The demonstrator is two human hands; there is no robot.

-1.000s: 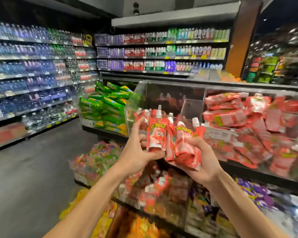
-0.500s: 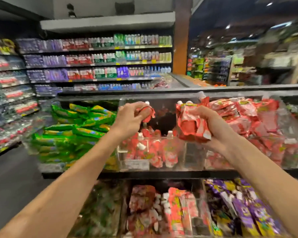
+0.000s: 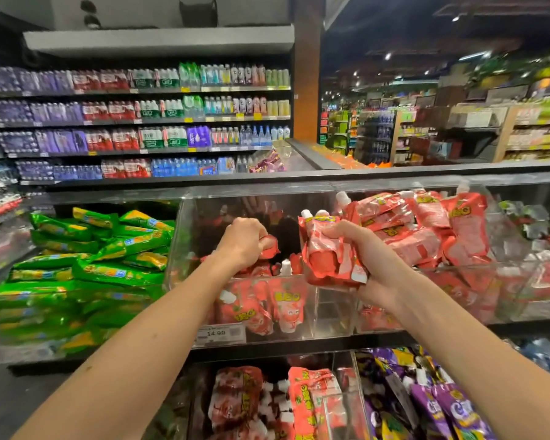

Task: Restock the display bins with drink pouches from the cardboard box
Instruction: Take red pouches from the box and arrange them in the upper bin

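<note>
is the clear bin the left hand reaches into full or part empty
Part empty: red pouches lie only low in the clear bin, bare dark space above them; the neighbouring bin on its right is heaped.

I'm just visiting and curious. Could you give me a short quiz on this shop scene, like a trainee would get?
1. True or false: the left hand is empty.
2. The packs in the bin left of the half-filled clear bin are: A purple, B green, C blue.
3. Which hand holds several red pouches at once?
Key: 1 false, it grips a red pouch; 2 B; 3 the right hand.
</note>
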